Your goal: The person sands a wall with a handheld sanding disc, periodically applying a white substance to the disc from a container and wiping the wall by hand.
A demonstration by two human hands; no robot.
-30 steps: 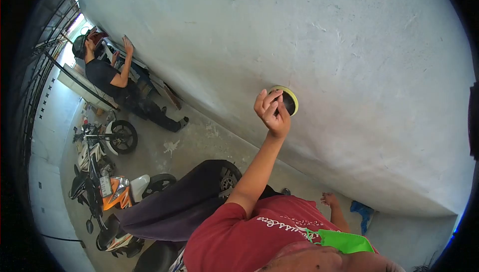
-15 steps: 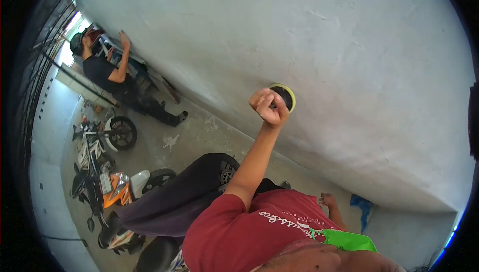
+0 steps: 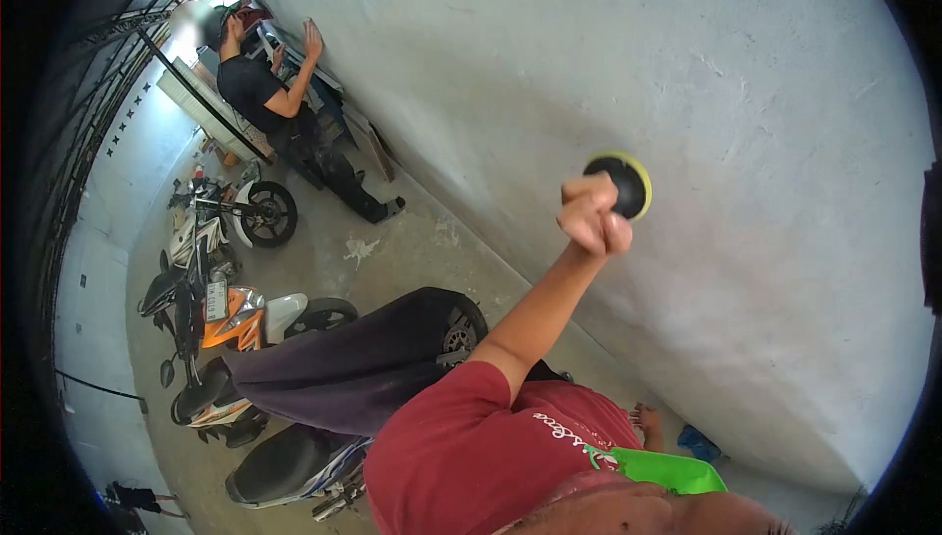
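My left hand (image 3: 593, 216) is closed on a round black pad with a yellow rim (image 3: 633, 185), which looks like a hand sanding pad. The pad lies at the grey plastered wall (image 3: 746, 270), and my fingers cover its lower left part. My left arm stretches up from the sleeve of a red shirt (image 3: 471, 447). Low beside my body, near the foot of the wall, hangs my right hand (image 3: 647, 419). Its fingers look loosely apart, with nothing visible in them. Close by is a crumpled blue thing (image 3: 699, 443).
Further along the wall stands another person (image 3: 253, 89), one hand raised against it. Parked motorbikes, one orange and white (image 3: 234, 319), fill the left side. A dark cloth (image 3: 334, 368) covers a bike close to me. Boards (image 3: 371, 143) lean near the other person.
My view has turned, so the surroundings sit differently in it. My left hand and the pad appear further right, having shifted slightly along the wall. My right hand still hangs low.
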